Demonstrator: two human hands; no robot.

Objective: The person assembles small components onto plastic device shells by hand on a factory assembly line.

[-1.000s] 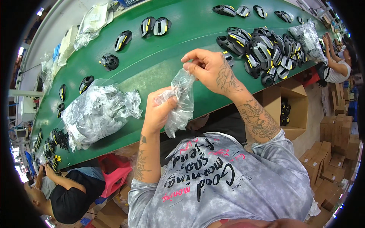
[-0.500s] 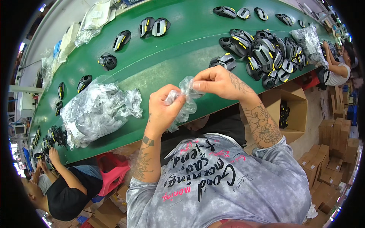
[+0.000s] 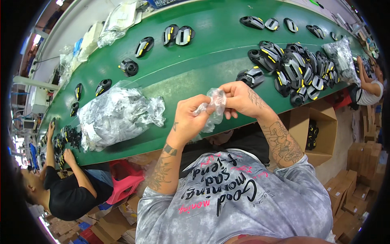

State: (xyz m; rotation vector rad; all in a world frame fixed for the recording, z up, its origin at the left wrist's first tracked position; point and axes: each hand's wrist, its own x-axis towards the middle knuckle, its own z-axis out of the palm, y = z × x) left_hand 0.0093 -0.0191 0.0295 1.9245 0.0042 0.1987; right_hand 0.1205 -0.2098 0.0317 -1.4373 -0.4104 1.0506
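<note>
A crumpled clear plastic bag (image 3: 217, 100) is pinched between both hands above the near edge of the green table. My left hand (image 3: 191, 118) is closed on its lower-left side, fingers curled into the film. My right hand (image 3: 240, 98) grips the upper right of the bag between thumb and fingers. Part of the film hangs down below the left fingertips. A large clear bag stuffed with crumpled plastic (image 3: 118, 116) lies on the table to the left of my left hand. One black-and-grey part (image 3: 251, 76) with yellow marks sits just beyond my right hand.
On the right, a heap of similar black-and-grey parts (image 3: 293, 69) lies beside another filled plastic bag (image 3: 341, 60). More parts stand along the far side of the green table (image 3: 174, 65). An open cardboard box (image 3: 327, 132) stands below at right. A co-worker (image 3: 61, 183) sits at left.
Both hands have come closer together, and the bag is more bunched between them. The view has shifted, so the table contents appear further right. The co-worker at left has reached an arm forward.
</note>
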